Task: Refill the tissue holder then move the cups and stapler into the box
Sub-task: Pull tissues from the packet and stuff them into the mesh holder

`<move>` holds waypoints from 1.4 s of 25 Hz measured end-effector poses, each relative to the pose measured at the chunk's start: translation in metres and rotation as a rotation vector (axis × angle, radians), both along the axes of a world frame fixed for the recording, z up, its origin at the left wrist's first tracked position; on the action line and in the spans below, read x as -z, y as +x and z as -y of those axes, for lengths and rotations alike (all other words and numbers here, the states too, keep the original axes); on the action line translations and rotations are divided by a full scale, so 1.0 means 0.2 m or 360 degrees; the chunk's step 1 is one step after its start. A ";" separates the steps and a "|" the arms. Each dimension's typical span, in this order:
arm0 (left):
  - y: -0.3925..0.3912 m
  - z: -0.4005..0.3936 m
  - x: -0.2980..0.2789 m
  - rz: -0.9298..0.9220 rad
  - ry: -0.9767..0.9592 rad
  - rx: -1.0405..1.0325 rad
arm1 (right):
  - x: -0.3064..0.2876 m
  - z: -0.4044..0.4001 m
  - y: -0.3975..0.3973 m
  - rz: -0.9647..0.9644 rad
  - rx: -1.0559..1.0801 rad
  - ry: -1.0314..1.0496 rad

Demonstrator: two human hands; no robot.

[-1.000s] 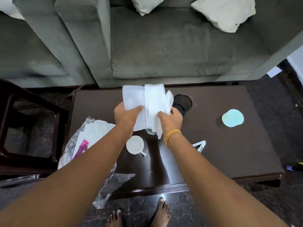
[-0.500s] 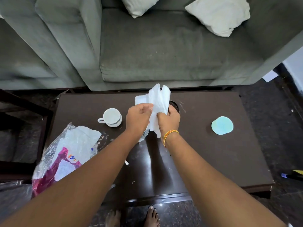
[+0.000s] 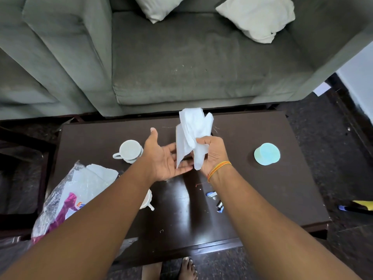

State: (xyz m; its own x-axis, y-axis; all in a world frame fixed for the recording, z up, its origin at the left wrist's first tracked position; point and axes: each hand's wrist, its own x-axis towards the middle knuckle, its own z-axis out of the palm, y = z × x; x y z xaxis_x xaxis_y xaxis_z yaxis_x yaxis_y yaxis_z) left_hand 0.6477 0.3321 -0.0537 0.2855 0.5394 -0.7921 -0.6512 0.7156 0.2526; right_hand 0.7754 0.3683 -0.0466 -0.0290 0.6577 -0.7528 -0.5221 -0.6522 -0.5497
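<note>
Above table (image 3: 262, 199), right hand (image 3: 214, 152) gripping tissues (image 3: 191, 134)

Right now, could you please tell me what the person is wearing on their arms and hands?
Both forearms are bare, with no sleeves in view. The right hand has thin orange and yellow thread bands round the wrist, with a loose strand hanging below. The left hand shows no band, ring or watch. No gloves on either hand.
</note>
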 end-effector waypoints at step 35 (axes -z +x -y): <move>0.01 -0.38 0.17 -0.1937 0.1029 0.0285 | 0.14 -0.25 -0.03 0.1960 -0.0513 0.0895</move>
